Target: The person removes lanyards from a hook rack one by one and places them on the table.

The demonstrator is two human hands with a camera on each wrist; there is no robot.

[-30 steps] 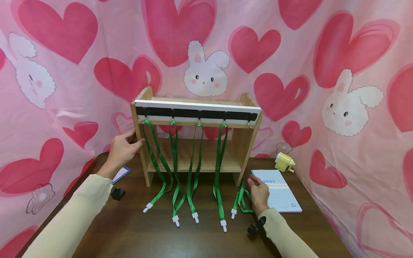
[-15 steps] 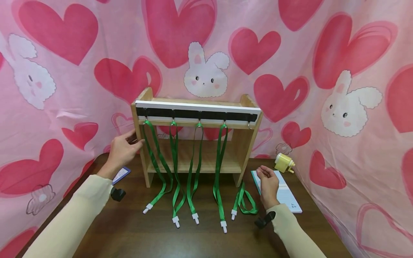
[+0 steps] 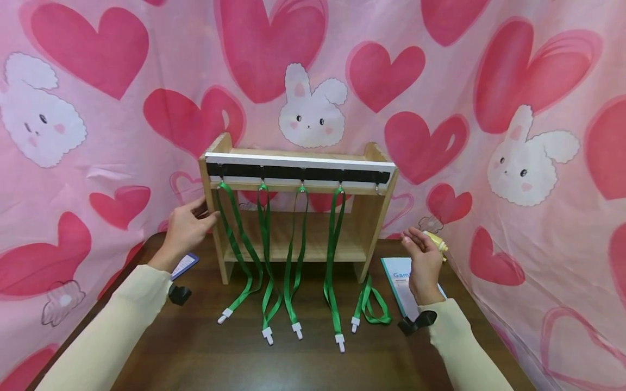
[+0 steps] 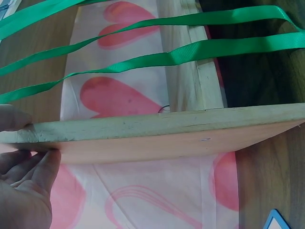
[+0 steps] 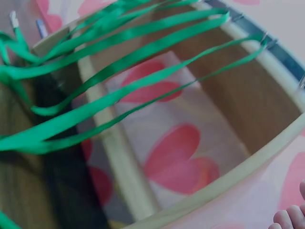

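Note:
My left hand [image 3: 188, 231] grips the left side panel of a small wooden shelf [image 3: 298, 251], thumb on one face and fingers on the other, as the left wrist view [image 4: 28, 188] shows. Green lanyards [image 3: 333, 239] with white plastic clips hang from several metal hooks along the shelf's black strip [image 3: 283, 174]; the rightmost hook [image 3: 377, 189] is bare. Another green lanyard [image 3: 375, 310] lies loosely looped on the table by the shelf's right foot. Over a notebook [image 3: 398, 282], my right hand [image 3: 424, 266] is raised with loosely bent fingers and holds nothing. It hides part of the notebook.
A yellow pencil sharpener [image 3: 438, 241] stands behind my right hand, partly covered by it. On the left, a blue-edged card [image 3: 185, 265] lies by my left wrist. Pink heart-patterned cloth [image 3: 313, 49] surrounds the dark wooden table [image 3: 274, 369].
My right hand has moved away from the loose lanyard, rightward and up over the notebook toward the pencil sharpener. The left hand keeps its place on the shelf.

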